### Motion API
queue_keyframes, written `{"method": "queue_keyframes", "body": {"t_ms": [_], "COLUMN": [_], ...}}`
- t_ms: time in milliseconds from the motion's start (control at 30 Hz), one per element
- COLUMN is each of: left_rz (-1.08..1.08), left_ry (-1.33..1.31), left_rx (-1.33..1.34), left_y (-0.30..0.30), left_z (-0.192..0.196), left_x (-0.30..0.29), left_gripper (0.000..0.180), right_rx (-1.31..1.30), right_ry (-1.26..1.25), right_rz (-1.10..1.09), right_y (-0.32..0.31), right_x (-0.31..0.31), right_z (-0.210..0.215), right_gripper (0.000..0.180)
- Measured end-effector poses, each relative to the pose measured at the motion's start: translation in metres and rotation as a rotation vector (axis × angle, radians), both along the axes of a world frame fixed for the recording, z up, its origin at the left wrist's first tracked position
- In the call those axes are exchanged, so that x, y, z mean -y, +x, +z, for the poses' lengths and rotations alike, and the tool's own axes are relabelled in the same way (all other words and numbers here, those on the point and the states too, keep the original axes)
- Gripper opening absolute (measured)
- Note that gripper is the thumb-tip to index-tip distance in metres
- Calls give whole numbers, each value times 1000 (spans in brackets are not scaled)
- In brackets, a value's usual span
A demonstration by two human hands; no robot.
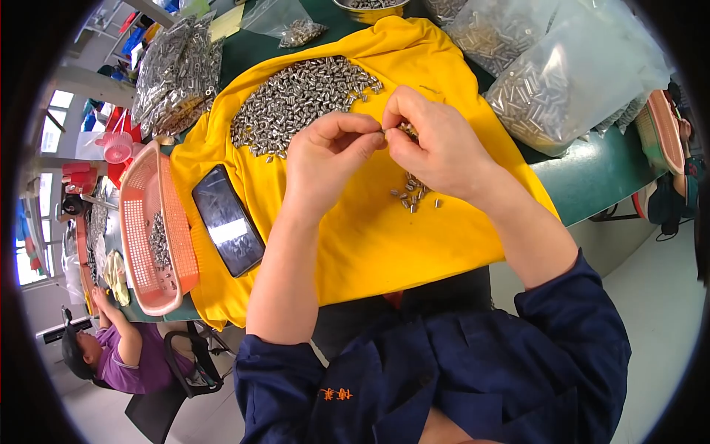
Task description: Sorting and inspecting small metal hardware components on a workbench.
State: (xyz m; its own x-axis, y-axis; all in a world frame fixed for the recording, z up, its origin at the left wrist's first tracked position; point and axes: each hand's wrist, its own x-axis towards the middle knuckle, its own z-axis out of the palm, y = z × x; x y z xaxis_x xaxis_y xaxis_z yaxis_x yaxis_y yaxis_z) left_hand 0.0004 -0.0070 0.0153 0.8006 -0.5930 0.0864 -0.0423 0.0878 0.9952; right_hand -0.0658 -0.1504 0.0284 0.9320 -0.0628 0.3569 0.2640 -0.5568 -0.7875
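Over a yellow cloth [355, 251] my two hands meet, fingertips to fingertips. My left hand [325, 155] pinches with thumb and forefinger. Against it, my right hand [436, 140] is closed in a pinch too. A tiny dark bit shows between the fingertips, too small to make out. Behind my left hand lies a wide heap of small silvery metal cylinders [296, 100]. A few loose metal cylinders [412, 194] lie below my right hand, partly hidden by it.
A phone [228, 220] lies on the cloth's left side, beside a pink plastic basket [133, 214] holding some metal parts. Clear bags of metal parts [536, 96] stand at the back right. Bagged parts [177, 74] are piled at the back left. Another person [129, 348] sits at the left.
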Motion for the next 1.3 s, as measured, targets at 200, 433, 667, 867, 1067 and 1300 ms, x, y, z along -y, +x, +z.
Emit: {"method": "queue_keyframes", "body": {"t_ms": [200, 433, 667, 867, 1067, 1300], "left_rz": [116, 34, 90, -115, -183, -158], "left_ry": [-42, 175, 98, -229, -288, -280], "left_rx": [48, 108, 137, -441, -469, -435], "left_y": [14, 10, 13, 11, 10, 8], "left_z": [-8, -8, -16, -10, -15, -13], "left_x": [-13, -4, -6, -9, -8, -6], "left_gripper": [11, 15, 13, 12, 11, 11], "right_rx": [-77, -40, -24, -10, -105, 5], "right_ry": [150, 159, 142, 202, 336, 97], "right_rz": [-104, -46, -15, 62, 108, 36], "right_y": [-2, 1, 2, 2, 0, -1], "right_x": [10, 8, 5, 5, 5, 2], "right_z": [11, 2, 0, -4, 2, 1], "right_gripper": [9, 6, 7, 5, 3, 9]}}
